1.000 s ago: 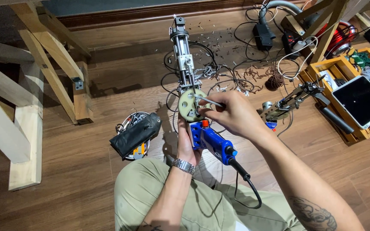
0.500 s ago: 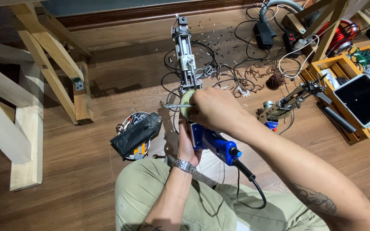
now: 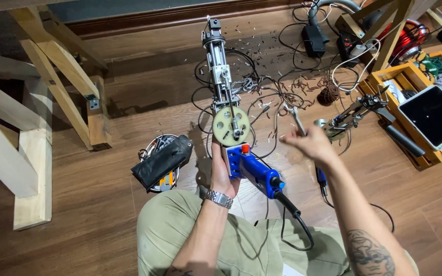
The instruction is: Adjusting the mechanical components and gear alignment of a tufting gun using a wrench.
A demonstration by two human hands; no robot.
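I have my left hand (image 3: pixel 223 171) wrapped around the blue handle (image 3: pixel 251 171) of the tufting gun (image 3: pixel 228 110), fingers closed on it, holding the gun above my lap and the wooden floor (image 3: pixel 78 214). Its long axis runs away from me, needle end far. My right hand (image 3: pixel 310 145) sits off to the right, fingers pinching a small metal wrench (image 3: pixel 297 121), blurred. The cream gear wheel (image 3: pixel 231 124) lies to the left of that wrench, nearer my left hand.

Bright even light, soft shadows, motion-blurred right hand (image 3: pixel 310 145), wide-angle edges
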